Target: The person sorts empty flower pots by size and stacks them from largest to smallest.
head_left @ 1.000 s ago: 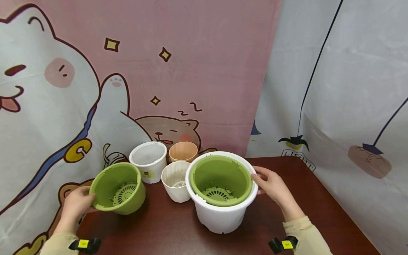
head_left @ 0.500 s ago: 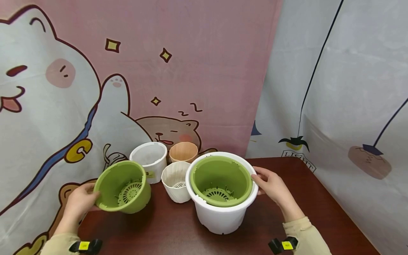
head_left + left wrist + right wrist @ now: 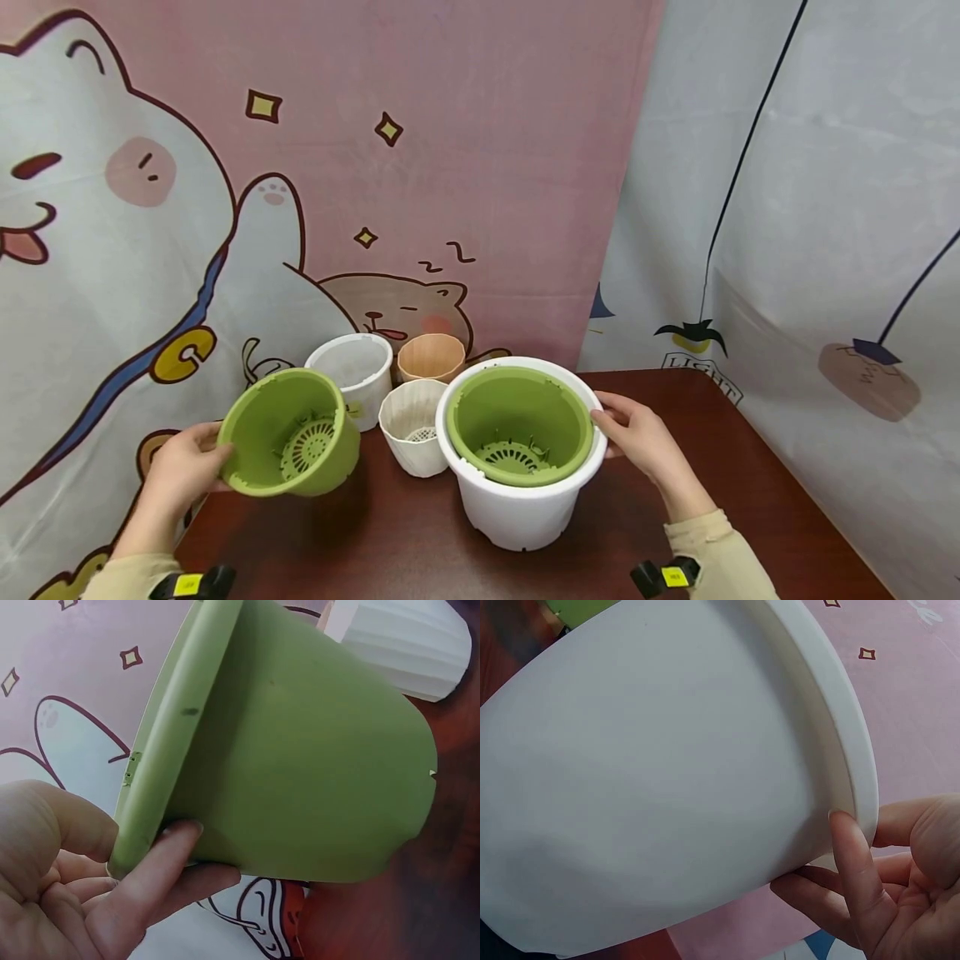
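By its rim my left hand [image 3: 180, 471] holds a green flower pot [image 3: 292, 433], tilted so its slotted bottom shows, a little above the table. The left wrist view has the thumb on the rim and fingers under the outer wall [image 3: 300, 772]. At the right, my right hand [image 3: 637, 437] pinches the rim of a large white flower pot [image 3: 521, 517] that stands on the table. Inside that one sits a second green flower pot [image 3: 517, 412]. From the right wrist view, the fingers lie under the rim of the white wall [image 3: 660, 772].
Behind stand a white pot [image 3: 348, 367] with a yellow label, an orange pot [image 3: 431, 357] and a cream ribbed pot [image 3: 416, 446]. They stand close together on the dark red table [image 3: 390, 550]. Printed cloth [image 3: 480, 167] hangs around the back and sides.
The left hand has raised the green flower pot slightly and moved it to the right, tilting it more toward the camera. The right hand and the white flower pot have stayed put.
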`<state>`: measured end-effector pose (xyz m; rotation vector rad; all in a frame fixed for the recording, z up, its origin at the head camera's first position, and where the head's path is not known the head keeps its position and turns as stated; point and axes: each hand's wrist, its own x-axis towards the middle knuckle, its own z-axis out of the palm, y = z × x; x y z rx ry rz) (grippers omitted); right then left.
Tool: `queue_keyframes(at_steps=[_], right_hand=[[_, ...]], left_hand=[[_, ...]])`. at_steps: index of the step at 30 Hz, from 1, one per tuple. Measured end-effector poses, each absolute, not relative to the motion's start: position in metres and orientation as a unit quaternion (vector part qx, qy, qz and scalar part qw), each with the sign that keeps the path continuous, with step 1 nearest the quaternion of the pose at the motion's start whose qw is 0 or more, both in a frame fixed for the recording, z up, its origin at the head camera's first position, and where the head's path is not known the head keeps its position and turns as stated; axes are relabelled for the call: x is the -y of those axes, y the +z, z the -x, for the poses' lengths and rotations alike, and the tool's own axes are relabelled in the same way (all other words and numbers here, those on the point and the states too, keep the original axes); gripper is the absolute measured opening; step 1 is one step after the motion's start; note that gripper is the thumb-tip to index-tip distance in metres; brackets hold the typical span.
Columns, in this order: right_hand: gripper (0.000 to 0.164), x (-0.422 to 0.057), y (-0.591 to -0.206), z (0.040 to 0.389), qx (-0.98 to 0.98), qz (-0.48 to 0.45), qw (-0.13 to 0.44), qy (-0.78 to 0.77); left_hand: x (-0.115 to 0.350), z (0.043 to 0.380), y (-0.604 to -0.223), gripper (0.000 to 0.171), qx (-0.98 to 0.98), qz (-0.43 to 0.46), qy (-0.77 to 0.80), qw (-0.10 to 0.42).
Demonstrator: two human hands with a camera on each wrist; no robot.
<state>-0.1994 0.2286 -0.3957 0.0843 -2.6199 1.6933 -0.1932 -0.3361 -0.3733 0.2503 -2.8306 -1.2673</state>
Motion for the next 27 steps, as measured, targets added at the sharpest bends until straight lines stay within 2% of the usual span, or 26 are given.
queue_keyframes(at_steps=[27], right_hand=[[0.05,-0.229,-0.397,0.2,0.84,-0.028,0.013,0.542]], left_hand=[[0.318,0.182,-0.339,0.053,0.918,-0.046,-0.385,0.083]])
